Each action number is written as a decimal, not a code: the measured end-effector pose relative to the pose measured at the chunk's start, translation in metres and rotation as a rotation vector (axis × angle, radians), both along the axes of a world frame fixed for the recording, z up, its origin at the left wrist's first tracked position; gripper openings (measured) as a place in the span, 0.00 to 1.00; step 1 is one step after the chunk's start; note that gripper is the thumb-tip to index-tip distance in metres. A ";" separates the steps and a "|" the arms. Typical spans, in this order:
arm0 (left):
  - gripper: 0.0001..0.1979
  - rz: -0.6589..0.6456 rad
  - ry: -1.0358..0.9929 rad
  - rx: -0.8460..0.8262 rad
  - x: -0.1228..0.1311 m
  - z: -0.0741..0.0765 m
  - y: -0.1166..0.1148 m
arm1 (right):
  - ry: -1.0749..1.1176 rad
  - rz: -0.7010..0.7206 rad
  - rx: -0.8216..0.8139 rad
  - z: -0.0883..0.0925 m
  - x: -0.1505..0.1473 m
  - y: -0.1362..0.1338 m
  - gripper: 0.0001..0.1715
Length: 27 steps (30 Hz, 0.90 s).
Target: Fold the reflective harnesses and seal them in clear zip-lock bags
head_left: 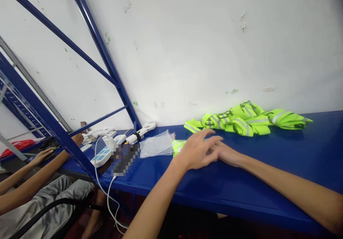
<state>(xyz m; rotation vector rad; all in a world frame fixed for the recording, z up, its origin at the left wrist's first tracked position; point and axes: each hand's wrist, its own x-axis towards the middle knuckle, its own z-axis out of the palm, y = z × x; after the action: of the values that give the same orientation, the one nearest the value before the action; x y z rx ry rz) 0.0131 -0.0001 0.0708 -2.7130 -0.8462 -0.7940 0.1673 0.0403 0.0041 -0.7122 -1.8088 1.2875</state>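
My left hand lies over my right hand on the blue table, fingers stretched out and pointing right. Beneath both hands is a folded neon-yellow reflective band in a clear plastic bag, its left end showing past my left hand. My right hand's fingers are hidden under the left hand, so what they hold cannot be seen. Flat on the table just left of the hands is a stack of empty clear plastic bags. A pile of neon-yellow reflective bands lies against the wall behind the hands.
A white power strip with cables, a small white fan and chargers sit at the table's left end. Blue shelf posts rise at left. Another person's arms reach in at the far left. A pixelated patch lies near the strip.
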 end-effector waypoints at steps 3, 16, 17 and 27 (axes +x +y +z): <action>0.13 -0.061 -0.296 -0.034 -0.007 0.024 0.005 | 0.111 0.102 -0.263 -0.005 -0.007 0.002 0.20; 0.17 0.337 -0.296 -0.341 0.000 0.002 0.050 | 0.303 -0.072 -0.397 -0.003 0.000 0.014 0.29; 0.20 0.385 -0.247 -0.397 0.005 0.002 0.054 | 0.297 -0.026 -0.400 -0.004 0.000 0.013 0.27; 0.27 0.722 -0.185 -0.585 -0.004 -0.026 0.066 | 0.148 0.290 -0.601 0.010 0.006 0.008 0.36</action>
<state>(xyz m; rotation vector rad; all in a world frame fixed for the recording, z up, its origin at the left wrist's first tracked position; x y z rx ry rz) 0.0093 0.0659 0.0451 -2.4207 -2.2120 -0.6960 0.1736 0.0484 0.0137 -0.6538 -1.4388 2.0625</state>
